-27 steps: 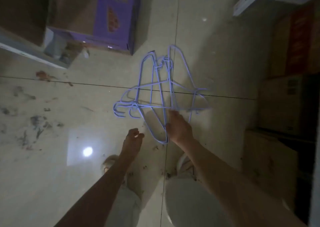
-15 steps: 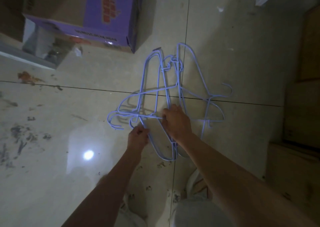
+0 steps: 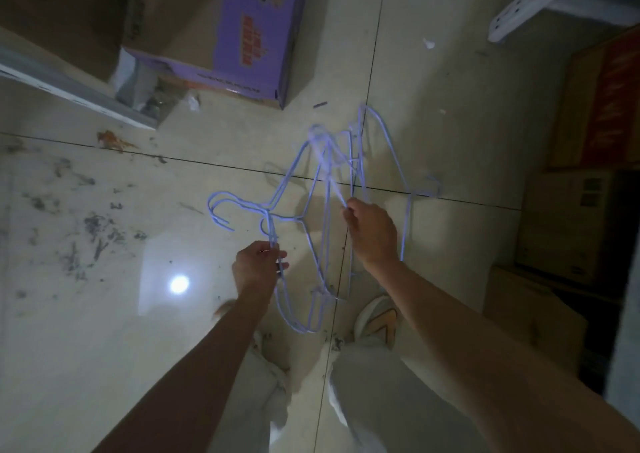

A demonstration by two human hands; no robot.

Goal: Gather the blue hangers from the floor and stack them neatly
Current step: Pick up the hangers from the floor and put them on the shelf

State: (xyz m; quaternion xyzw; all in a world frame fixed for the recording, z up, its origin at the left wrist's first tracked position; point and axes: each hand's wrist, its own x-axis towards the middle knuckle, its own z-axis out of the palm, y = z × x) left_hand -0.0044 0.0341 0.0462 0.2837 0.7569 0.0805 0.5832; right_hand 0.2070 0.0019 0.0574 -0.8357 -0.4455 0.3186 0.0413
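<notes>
Tiled floor [image 3: 104,314] scuffed, purple box [image 3: 242,37] behind, blue hangers [image 3: 322,244] mid-floor

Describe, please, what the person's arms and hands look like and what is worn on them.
Both forearms are bare, with no sleeves in view. The left hand and right hand wear no gloves; no watch, ring or bracelet shows in the dim light.

Purple carton [image 3: 239,37] on stained tile floor [image 3: 86,244]
</notes>
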